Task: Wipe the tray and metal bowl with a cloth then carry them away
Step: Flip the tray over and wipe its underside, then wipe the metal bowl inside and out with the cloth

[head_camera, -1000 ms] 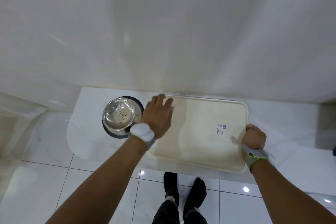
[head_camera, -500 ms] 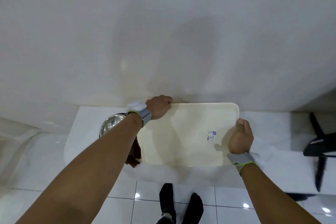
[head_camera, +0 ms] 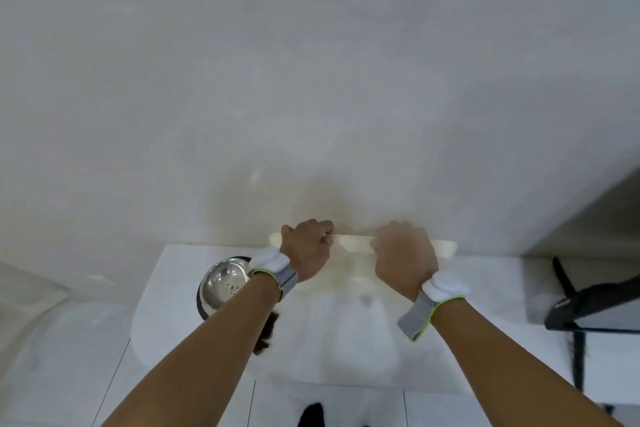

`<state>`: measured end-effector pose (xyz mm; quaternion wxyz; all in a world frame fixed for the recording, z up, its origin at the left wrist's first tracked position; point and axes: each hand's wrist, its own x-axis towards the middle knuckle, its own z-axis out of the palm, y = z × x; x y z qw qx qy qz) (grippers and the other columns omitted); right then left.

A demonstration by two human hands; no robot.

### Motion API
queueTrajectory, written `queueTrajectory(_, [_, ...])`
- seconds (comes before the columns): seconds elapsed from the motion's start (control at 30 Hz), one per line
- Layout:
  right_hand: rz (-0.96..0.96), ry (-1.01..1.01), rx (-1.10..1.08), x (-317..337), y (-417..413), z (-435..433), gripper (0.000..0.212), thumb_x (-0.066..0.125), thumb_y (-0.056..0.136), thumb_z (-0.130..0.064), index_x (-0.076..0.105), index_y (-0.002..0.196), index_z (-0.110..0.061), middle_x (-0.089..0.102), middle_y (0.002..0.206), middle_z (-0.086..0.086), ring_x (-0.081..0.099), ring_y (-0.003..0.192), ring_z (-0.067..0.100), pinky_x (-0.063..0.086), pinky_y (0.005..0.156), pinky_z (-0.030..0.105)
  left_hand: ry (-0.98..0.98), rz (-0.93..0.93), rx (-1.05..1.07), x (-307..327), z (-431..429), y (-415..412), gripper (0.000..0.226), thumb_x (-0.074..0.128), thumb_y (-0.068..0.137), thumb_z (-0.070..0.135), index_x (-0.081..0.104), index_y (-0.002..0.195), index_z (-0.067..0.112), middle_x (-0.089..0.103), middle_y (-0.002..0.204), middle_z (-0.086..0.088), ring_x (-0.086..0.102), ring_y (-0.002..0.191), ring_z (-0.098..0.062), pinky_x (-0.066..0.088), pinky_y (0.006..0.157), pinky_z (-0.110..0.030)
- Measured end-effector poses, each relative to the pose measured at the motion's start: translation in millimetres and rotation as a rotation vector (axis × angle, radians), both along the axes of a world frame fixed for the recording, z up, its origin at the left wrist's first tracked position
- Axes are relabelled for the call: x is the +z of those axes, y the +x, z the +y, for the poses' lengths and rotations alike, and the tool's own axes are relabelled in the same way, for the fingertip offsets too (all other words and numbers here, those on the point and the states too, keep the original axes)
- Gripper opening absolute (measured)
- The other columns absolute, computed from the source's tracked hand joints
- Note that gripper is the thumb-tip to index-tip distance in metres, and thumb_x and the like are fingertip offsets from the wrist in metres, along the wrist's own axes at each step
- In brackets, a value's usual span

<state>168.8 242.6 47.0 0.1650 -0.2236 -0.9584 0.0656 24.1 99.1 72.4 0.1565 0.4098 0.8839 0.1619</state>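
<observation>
Straight ahead, a white ledge (head_camera: 166, 288) runs along a plain white wall (head_camera: 311, 80), with glossy floor tiles (head_camera: 69, 374) on the near side. Your left hand (head_camera: 306, 250) and right hand (head_camera: 403, 258) both clench the upper rim of the cream tray (head_camera: 446, 248), tipped up by the wall. Just left, the metal bowl (head_camera: 223, 279) sits on the ledge, your left forearm covering its right side. A black stand (head_camera: 588, 302) is at the right.

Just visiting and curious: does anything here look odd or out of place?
The tray stands on its edge near the wall, gripped along the top by the left hand and right hand. The bowl beside it has brown specks inside, so it looks dirty.
</observation>
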Motion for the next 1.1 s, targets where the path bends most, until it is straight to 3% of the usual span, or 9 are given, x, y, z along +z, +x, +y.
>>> queueTrajectory(0.13, [0.017,-0.036,0.12,-16.0,22.7,-9.4,0.01,0.05,0.081,-0.022,0.055,0.073,-0.019,0.055,0.072,-0.002,0.051,0.066,0.023,0.04,0.056,0.033,0.033,0.125,-0.039,-29.8,-24.7,27.3,0.018,0.042,0.096,0.019,0.058,0.1,0.025,0.054,0.096,0.001,0.051,0.091,-0.024,0.029,0.08,-0.038])
queueTrajectory(0.3, [-0.028,-0.051,0.254,-57.1,64.7,-28.1,0.007,0.054,0.081,-0.018,0.058,0.076,-0.018,0.06,0.075,0.0,0.056,0.063,0.023,0.044,0.051,0.03,-0.097,0.147,-0.184,-66.1,-59.0,62.1,0.032,0.042,0.092,0.011,0.055,0.12,0.02,0.052,0.119,-0.004,0.046,0.111,-0.028,0.036,0.084,-0.039])
queueTrajectory(0.4, [-0.15,-0.11,0.324,-79.2,83.7,-42.5,0.005,0.059,0.075,-0.016,0.056,0.075,-0.02,0.058,0.072,-0.002,0.055,0.06,0.021,0.045,0.045,0.033,-0.242,0.148,-0.29,-87.7,-76.1,80.8,0.039,0.042,0.088,0.007,0.053,0.124,0.017,0.051,0.118,-0.007,0.047,0.108,-0.03,0.035,0.083,-0.036])
queueTrajectory(0.6, [-0.434,-0.154,0.389,-116.5,102.0,-58.1,0.009,0.064,0.066,-0.024,0.056,0.069,-0.024,0.059,0.072,-0.008,0.058,0.055,0.015,0.037,0.036,0.024,-0.421,0.063,-0.405,-125.0,-89.9,98.8,0.039,0.046,0.088,0.009,0.053,0.126,0.015,0.05,0.117,-0.01,0.047,0.107,-0.033,0.038,0.079,-0.039])
queueTrajectory(0.7, [-0.498,-0.18,0.384,-130.4,105.7,-61.5,0.013,0.063,0.066,-0.024,0.051,0.069,-0.026,0.057,0.071,-0.009,0.058,0.054,0.015,0.034,0.036,0.024,-0.461,0.037,-0.424,-136.3,-90.0,102.6,0.038,0.047,0.088,0.01,0.054,0.125,0.015,0.05,0.117,-0.01,0.047,0.107,-0.032,0.041,0.08,-0.039])
queueTrajectory(0.83, [-0.584,-0.208,0.378,-144.0,105.2,-62.1,0.005,0.055,0.074,-0.026,0.053,0.078,-0.024,0.06,0.082,-0.005,0.061,0.066,0.02,0.044,0.044,0.03,-0.475,-0.002,-0.431,-148.9,-88.7,104.0,0.036,0.049,0.087,0.01,0.056,0.122,0.016,0.05,0.115,-0.01,0.047,0.106,-0.032,0.042,0.079,-0.041])
queueTrajectory(0.97, [-0.678,-0.22,0.391,-150.5,101.8,-61.8,0.02,0.042,0.083,-0.031,0.055,0.095,-0.022,0.059,0.101,-0.001,0.061,0.086,0.026,0.047,0.06,0.034,-0.467,-0.021,-0.447,-159.9,-87.8,102.0,0.035,0.052,0.087,0.011,0.058,0.12,0.017,0.052,0.112,-0.009,0.049,0.102,-0.032,0.048,0.079,-0.043])
queueTrajectory(1.1, [-0.712,-0.242,0.391,-153.7,100.4,-63.4,0.024,0.043,0.083,-0.031,0.057,0.101,-0.021,0.058,0.106,-0.002,0.059,0.09,0.026,0.047,0.063,0.034,-0.43,-0.011,-0.461,-170.5,-91.6,102.6,0.034,0.053,0.085,0.009,0.061,0.117,0.016,0.053,0.109,-0.009,0.05,0.099,-0.034,0.047,0.073,-0.041])
